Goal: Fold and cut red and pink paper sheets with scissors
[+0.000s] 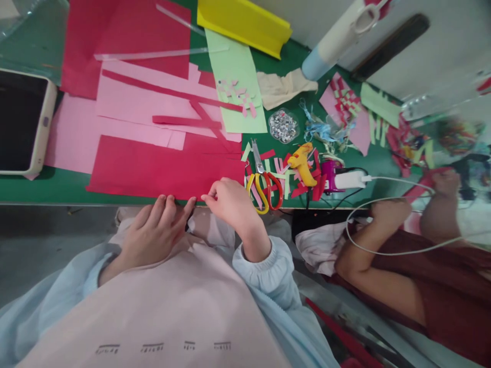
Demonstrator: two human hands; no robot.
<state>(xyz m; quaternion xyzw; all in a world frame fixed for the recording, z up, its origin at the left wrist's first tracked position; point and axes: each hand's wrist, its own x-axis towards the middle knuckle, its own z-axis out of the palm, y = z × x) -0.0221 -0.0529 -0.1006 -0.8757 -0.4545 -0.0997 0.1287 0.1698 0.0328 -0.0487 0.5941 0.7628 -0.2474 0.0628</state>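
A wide sheet of red paper [164,168] lies along the table's front edge, in front of me. My left hand [153,235] rests with its fingers stretched out, their tips on the near edge of the sheet. At the sheet's lower right edge, my right hand [232,204] has its fingers curled, with thumb and forefinger pinched at the paper. Just right of that hand lie scissors [264,179] with yellow and red handles. Thin red paper strips [172,89] lie across pink sheets [134,102] beyond the red one.
A yellow glue gun [305,163] lies among paper scraps, near a dish of googly eyes [284,125]. A phone [23,122] is at the left. A yellow tray [245,23] stands at the back. To the right, a co-worker's hands [391,212] hold red paper; a white cable [353,204] loops nearby.
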